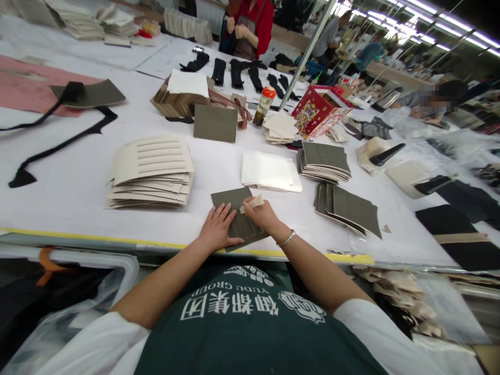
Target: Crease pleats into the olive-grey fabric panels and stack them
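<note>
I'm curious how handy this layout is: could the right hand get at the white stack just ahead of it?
Probably yes: the white stack lies just beyond the right hand and nothing seems in the way, though the small pale piece in that hand may need putting down first.

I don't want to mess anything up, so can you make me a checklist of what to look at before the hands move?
1. Left hand spread on the dark panel: ok.
2. Right hand has hold of the small pale piece: ok.
3. Pale piece pressing on the panel: cannot tell; the right hand partly hides it.
4. Dark panel well back from the front edge of the table: not ok; its near corner is right by that edge.
5. Large pale stack neatly lined up: not ok; its edges are uneven.
</note>
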Available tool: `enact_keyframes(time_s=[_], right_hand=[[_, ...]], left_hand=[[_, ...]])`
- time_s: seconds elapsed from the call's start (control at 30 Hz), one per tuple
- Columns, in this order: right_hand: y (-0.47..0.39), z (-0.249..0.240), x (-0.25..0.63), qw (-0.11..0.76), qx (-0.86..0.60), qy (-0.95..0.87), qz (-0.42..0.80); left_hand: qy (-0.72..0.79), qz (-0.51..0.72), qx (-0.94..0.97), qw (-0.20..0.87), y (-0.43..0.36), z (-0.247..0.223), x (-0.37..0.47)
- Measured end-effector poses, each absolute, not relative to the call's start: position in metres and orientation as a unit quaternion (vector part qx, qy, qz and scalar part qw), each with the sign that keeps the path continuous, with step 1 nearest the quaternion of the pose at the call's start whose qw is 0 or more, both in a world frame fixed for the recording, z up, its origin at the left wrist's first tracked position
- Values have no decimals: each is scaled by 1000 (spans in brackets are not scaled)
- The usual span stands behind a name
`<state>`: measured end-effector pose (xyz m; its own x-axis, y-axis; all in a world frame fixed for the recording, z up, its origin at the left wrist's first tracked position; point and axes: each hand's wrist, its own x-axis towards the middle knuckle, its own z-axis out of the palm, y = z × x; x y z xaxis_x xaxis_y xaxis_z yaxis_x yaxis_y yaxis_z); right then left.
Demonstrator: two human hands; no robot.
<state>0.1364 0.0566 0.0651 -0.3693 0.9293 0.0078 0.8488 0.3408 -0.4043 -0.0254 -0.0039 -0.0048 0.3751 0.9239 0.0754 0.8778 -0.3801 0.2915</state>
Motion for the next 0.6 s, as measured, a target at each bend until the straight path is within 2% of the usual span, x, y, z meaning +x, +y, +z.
enact_keyframes(time_s=[0.13, 0.37, 0.53, 0.6], right_hand=[[61, 62, 118, 110, -555, -817, 109], [1, 64, 156, 37, -535, -831, 148], [45, 51, 126, 151, -541, -819, 120], [53, 49, 119, 167, -535, -819, 119]], left_hand=[[547, 122, 822, 98, -5, -6, -26], [544, 132, 823, 96, -4, -10, -26], [546, 119, 823, 104, -4, -7, -27], [549, 118, 820, 109, -5, -6, -26]])
